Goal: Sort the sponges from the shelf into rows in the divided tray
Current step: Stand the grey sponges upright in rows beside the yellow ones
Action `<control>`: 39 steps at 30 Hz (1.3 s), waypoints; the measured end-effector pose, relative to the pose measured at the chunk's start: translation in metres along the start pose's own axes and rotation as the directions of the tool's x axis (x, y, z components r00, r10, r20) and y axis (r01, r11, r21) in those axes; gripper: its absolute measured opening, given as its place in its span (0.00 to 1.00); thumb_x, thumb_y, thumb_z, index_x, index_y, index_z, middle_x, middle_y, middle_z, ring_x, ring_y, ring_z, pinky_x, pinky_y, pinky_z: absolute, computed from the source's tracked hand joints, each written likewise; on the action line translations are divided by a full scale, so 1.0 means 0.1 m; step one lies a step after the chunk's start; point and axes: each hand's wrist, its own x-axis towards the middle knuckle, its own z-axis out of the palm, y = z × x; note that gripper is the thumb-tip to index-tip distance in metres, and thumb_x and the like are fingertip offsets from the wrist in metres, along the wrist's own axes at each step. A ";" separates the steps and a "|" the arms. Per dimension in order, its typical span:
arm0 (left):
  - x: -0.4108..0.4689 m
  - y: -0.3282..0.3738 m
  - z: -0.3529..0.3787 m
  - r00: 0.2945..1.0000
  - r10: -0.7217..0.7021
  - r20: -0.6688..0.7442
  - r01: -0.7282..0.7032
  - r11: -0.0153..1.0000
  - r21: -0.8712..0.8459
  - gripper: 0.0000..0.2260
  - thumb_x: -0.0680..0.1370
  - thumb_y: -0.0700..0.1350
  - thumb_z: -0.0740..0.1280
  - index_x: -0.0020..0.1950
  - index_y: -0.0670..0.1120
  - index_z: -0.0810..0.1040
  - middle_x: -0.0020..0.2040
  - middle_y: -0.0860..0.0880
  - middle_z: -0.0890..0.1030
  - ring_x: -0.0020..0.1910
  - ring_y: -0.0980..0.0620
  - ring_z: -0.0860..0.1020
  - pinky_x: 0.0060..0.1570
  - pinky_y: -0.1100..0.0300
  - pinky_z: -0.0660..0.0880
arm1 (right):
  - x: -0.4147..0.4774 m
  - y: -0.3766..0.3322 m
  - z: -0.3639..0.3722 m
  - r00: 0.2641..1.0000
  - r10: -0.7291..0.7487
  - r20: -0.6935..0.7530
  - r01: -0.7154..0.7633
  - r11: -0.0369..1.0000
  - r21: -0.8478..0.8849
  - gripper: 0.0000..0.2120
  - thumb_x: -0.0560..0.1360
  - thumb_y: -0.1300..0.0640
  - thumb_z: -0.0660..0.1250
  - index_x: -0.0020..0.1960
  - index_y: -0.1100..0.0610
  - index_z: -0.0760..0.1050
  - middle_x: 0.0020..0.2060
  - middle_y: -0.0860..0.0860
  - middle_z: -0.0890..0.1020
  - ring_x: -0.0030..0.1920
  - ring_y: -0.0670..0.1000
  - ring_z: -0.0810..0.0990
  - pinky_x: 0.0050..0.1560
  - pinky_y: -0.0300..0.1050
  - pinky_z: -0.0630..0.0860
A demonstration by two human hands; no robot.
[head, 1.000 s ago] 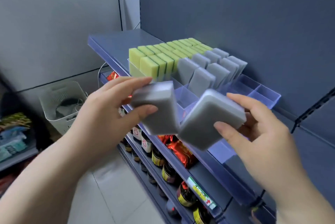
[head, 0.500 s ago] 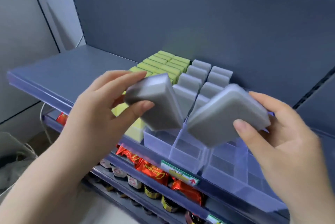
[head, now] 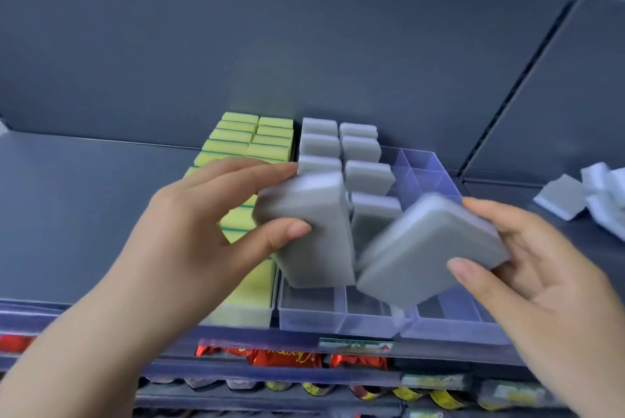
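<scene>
1. head view, holds: the left hand grips a grey sponge nearly upright, with the thumb on its near face and the fingers curled over its far top edge. the right hand grips a second grey sponge, tilted, with the thumb in front and the fingers behind. both sponges hang over the front cells of the divided tray, and their lower corners almost meet.
2. head view, risks: the left sponge is just in front of the standing grey rows. lowered at a slant, it would likely tip a neighbour or ride on a divider wall. the tilted right sponge looks set to jam across a wall unless squared first. the two held sponges may also bump each other.
3. head view, room: open cells show along the front and down the right columns. yellow-green sponges fill the left side. the tray's front wall sits near the lip of the shelf, so a hard pull could slide it off. loose sponges lie well apart to the right.
</scene>
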 end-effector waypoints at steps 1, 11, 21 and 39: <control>0.01 0.00 0.00 1.000 -0.004 -0.002 0.004 1.000 -0.004 0.18 0.70 0.62 0.64 0.59 0.61 0.74 0.53 0.67 0.76 0.52 0.72 0.72 0.48 0.81 0.63 | 0.00 0.00 -0.02 1.000 -0.005 -0.004 0.005 1.000 -0.012 0.36 0.55 0.26 0.67 0.61 0.39 0.72 0.55 0.43 0.80 0.53 0.43 0.80 0.53 0.38 0.75; -0.02 -0.01 0.11 0.997 -0.033 0.075 0.029 0.998 0.052 0.20 0.69 0.62 0.64 0.58 0.57 0.78 0.53 0.65 0.76 0.46 0.75 0.71 0.45 0.83 0.62 | 0.09 0.02 0.03 0.993 -0.107 0.046 0.111 0.990 -0.093 0.20 0.67 0.41 0.67 0.59 0.34 0.71 0.59 0.37 0.74 0.55 0.43 0.78 0.54 0.31 0.72; -0.01 -0.02 0.16 0.996 -0.023 0.086 0.021 0.999 0.031 0.20 0.68 0.61 0.65 0.57 0.56 0.80 0.52 0.64 0.77 0.49 0.72 0.72 0.41 0.84 0.62 | 0.15 0.11 0.10 0.984 -0.150 0.101 0.172 0.950 -0.261 0.24 0.66 0.38 0.60 0.62 0.33 0.67 0.60 0.34 0.71 0.57 0.43 0.75 0.56 0.40 0.71; -0.03 -0.22 0.33 0.970 0.109 0.217 -0.154 0.967 0.205 0.18 0.69 0.62 0.63 0.52 0.56 0.83 0.42 0.58 0.79 0.41 0.57 0.73 0.43 0.67 0.67 | 0.14 0.13 0.17 0.985 -0.126 0.117 0.160 0.921 -0.356 0.22 0.65 0.37 0.60 0.60 0.31 0.67 0.59 0.30 0.70 0.56 0.37 0.73 0.56 0.26 0.64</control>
